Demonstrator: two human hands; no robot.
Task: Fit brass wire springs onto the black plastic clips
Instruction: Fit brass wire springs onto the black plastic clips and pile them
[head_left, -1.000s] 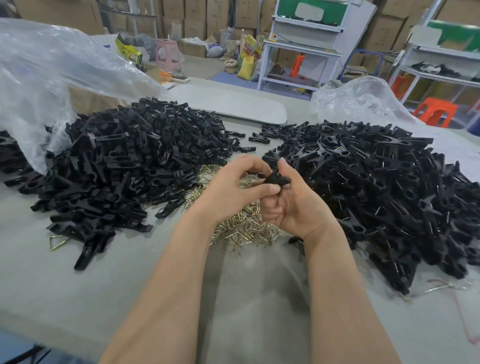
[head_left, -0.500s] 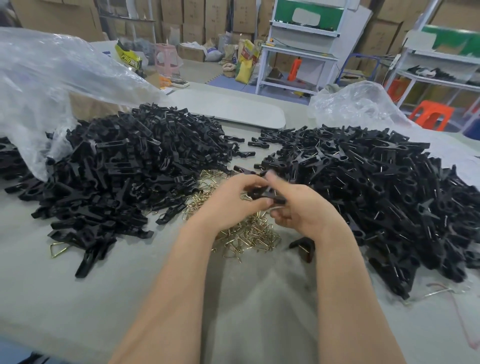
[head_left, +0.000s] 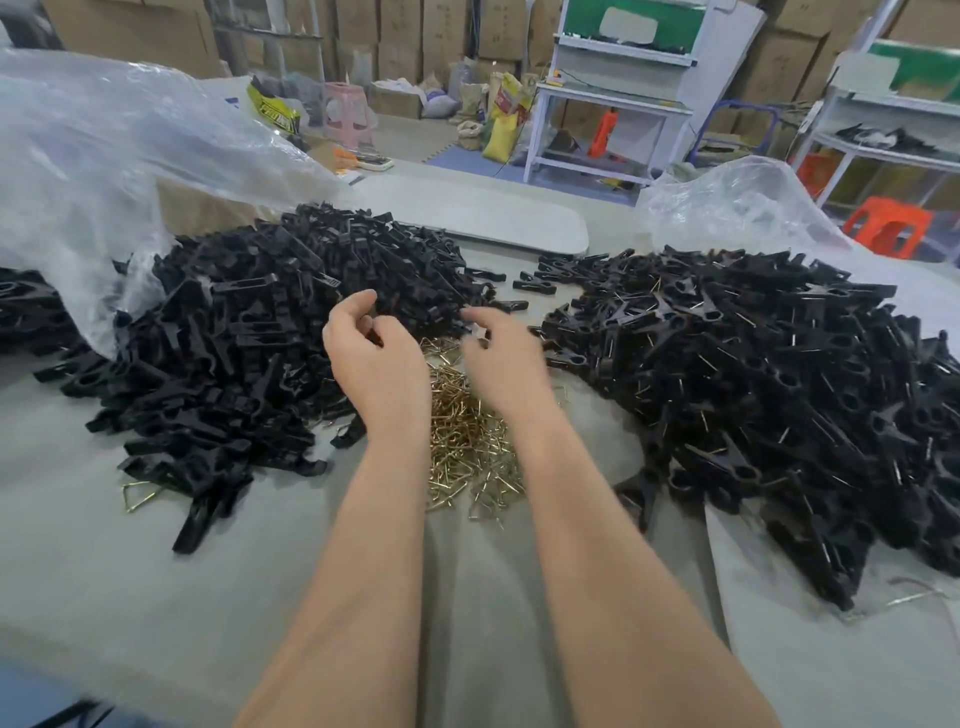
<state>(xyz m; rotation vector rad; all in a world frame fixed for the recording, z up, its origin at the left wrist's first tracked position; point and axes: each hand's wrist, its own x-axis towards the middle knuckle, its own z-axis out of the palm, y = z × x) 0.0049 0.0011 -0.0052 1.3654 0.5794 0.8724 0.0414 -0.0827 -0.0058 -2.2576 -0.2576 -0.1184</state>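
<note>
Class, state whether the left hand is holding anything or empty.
Empty: the left hand is loosely curled, with nothing visible in it.

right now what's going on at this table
A person is assembling clips at a grey table, with a pile of brass springs in the middle. Both hands hover above that pile. The left hand has loosely curled fingers and holds nothing, while the right hand is too blurred to judge. The left heap is plain black clips. The right heap shows wire glints, so those clips look finished.
</note>
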